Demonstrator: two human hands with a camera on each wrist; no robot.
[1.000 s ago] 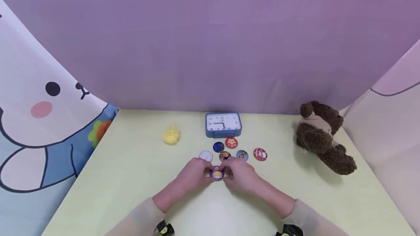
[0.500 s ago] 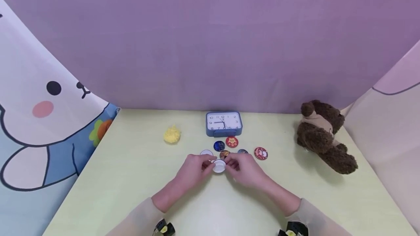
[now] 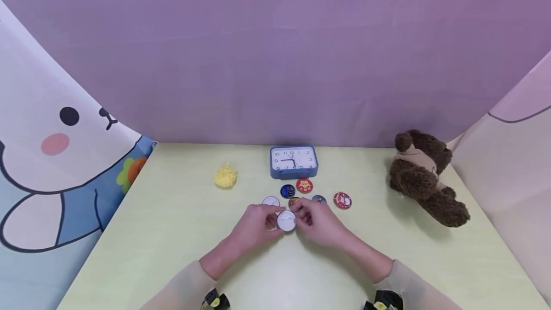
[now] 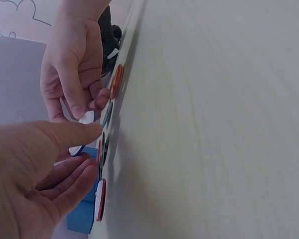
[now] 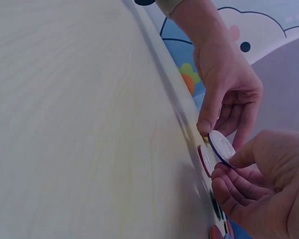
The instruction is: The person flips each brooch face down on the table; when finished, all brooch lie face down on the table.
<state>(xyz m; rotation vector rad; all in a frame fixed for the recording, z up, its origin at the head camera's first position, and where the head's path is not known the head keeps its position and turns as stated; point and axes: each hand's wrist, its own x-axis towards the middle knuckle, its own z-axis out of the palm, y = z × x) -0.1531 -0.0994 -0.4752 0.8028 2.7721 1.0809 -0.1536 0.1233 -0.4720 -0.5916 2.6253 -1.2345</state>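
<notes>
A round button badge (image 3: pixel 286 221) shows its white back between both hands, just above the table. My left hand (image 3: pixel 254 224) holds its left edge with thumb and index finger. On the other side my right hand (image 3: pixel 320 221) pinches the right edge, its thumb over the white face in the right wrist view. Just beyond lie more badges: a white-backed one (image 3: pixel 271 201), a dark blue one (image 3: pixel 287 191), a red one (image 3: pixel 304 185), and an orange-brown one (image 3: pixel 294 202) partly hidden by my right fingers. A bluish badge (image 3: pixel 319 199) is also partly covered.
A blue clock (image 3: pixel 294 161) stands at the back of the pale table (image 3: pixel 172 233). Left of it sits a small crumpled-looking yellow thing (image 3: pixel 225 176). A red-and-white badge (image 3: pixel 342 200) lies to the right, and a brown teddy bear (image 3: pixel 417 176) lies farther right.
The badge between my hands has been turned over: its purple picture side faced up before, and now its white back shows. Both hands stay close together around it.
</notes>
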